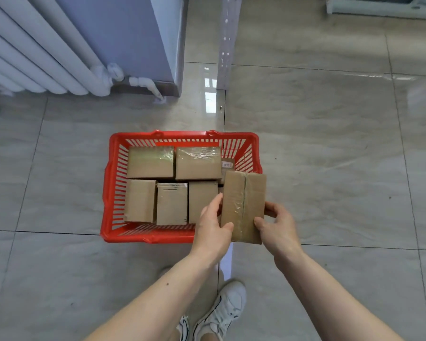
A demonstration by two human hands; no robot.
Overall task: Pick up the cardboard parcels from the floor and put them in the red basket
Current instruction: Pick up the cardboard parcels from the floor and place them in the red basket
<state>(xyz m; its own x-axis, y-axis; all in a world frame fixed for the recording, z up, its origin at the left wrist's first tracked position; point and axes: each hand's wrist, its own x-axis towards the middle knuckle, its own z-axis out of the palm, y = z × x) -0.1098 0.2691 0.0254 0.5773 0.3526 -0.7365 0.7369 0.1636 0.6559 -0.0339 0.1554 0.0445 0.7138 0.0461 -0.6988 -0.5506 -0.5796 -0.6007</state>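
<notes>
Both hands hold one flat brown cardboard parcel with clear tape down its middle (242, 207) above the right near corner of the red slatted plastic basket (113, 183). The left hand (213, 228) grips its left edge, thumb on the top face and fingers curled behind. The right hand (277, 223) pinches the right edge likewise.

The basket stands on the grey tiled floor (59, 267) and already contains five brown cardboard parcels laid flat (172, 204), with a sixth partly visible at the right wall. No parcels are visible on the floor.

Assessment: free space appears to remain only along the right wall. The parcel should be lowered level, long side parallel to that wall, and released only once seated.
</notes>
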